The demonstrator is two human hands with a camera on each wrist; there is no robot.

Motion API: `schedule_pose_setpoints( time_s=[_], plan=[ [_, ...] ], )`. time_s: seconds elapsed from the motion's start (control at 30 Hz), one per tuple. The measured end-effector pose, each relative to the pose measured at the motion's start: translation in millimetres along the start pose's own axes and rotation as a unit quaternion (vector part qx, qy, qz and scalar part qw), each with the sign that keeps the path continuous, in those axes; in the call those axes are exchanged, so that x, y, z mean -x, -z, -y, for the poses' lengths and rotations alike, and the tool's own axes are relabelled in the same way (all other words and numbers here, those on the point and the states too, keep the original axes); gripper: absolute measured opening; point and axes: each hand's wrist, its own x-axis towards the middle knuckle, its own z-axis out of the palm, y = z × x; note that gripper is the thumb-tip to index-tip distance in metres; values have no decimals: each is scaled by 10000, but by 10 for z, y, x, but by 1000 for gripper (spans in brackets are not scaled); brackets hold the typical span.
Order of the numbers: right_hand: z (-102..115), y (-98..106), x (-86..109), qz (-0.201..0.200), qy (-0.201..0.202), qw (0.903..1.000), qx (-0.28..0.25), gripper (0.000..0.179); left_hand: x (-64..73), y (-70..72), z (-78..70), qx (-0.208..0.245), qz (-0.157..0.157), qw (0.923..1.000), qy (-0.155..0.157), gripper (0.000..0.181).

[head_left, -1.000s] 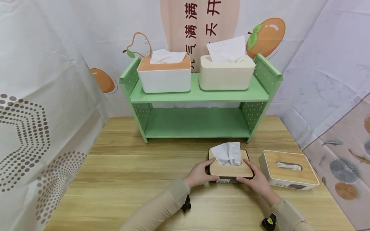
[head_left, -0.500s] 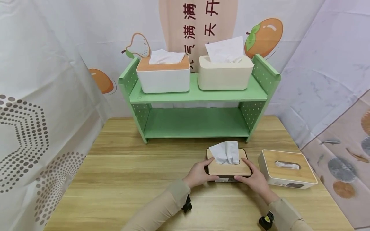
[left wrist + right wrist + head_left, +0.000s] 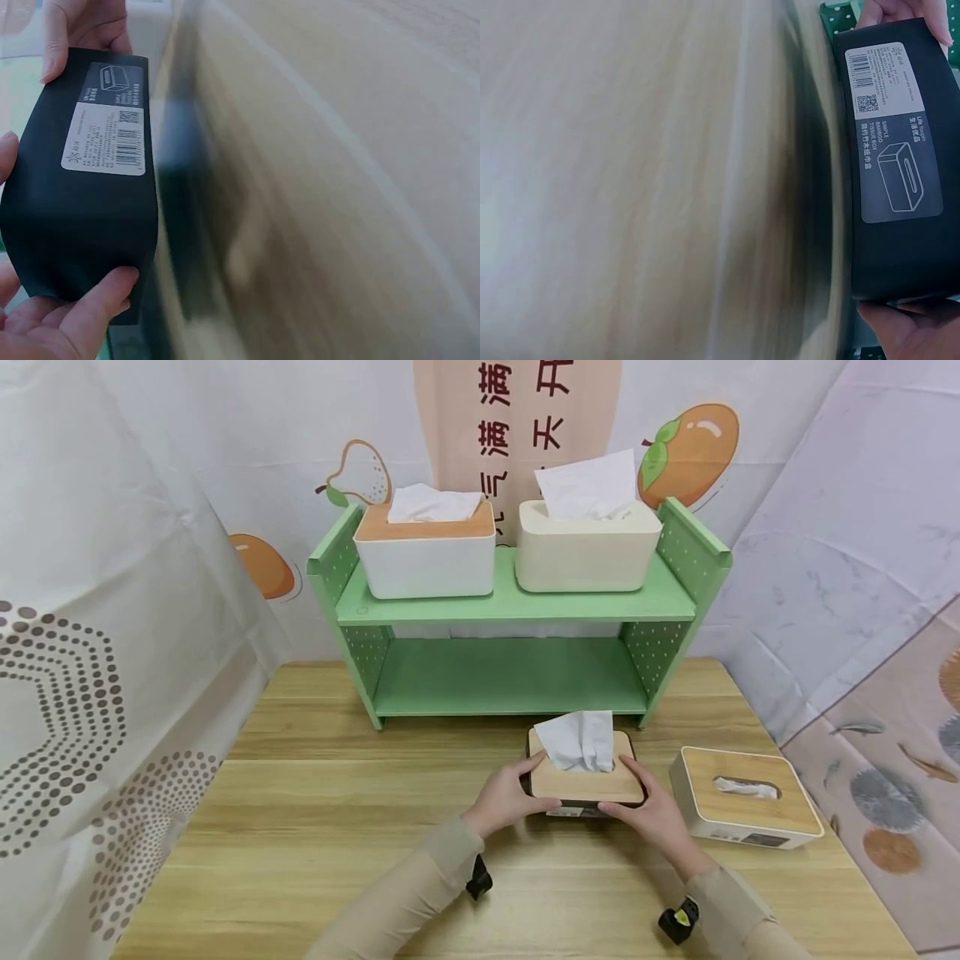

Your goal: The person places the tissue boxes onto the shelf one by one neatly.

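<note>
Both hands hold a black tissue box [image 3: 577,788] with a pale wooden lid, in front of the green shelf; a white tissue [image 3: 583,742] sticks up from its slot. My left hand [image 3: 506,798] grips the left end, thumb at the front corner. At the right end, the right hand [image 3: 660,818] grips it the same way. In the left wrist view, the box's black front [image 3: 75,202] carries a printed label [image 3: 105,139], with the tabletop blurred beside it. The right wrist view shows the same label [image 3: 892,161] and right-hand fingers [image 3: 900,330] around the end.
The green two-tier shelf [image 3: 517,607] stands at the back. Its upper tier carries a white tissue box [image 3: 431,564] with an orange-brown lid and a cream tissue box [image 3: 588,556]. Another white tissue box with a wooden lid [image 3: 750,818] sits on the table at right.
Both hands have moved the black tissue box slightly to the left and toward the shelf, keeping their grip at its two ends. The other tissue boxes stay in place.
</note>
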Motion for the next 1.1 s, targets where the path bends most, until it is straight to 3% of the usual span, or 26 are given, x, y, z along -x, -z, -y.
schedule_pose_setpoints(
  time_s=[0.23, 0.47, 0.67, 1.1],
  plan=[
    [145, -100, -79, -148, 111, 9996, -228, 88, -14, 172, -60, 26, -207, 9997, 82, 81],
    [302, -201, -143, -164, -22, 9993, -328, 88, 4, 337, -74, 13, -385, 9992, 91, 82],
    [451, -323, -204, -139, 36, 9986, -502, 88, 48, 493, -22, 69, -521, 9985, 137, 82],
    [770, -667, -422, -72, 576, 9951, -807, 86, 164, 890, 139, 100, -1194, 9924, 293, 79]
  ],
)
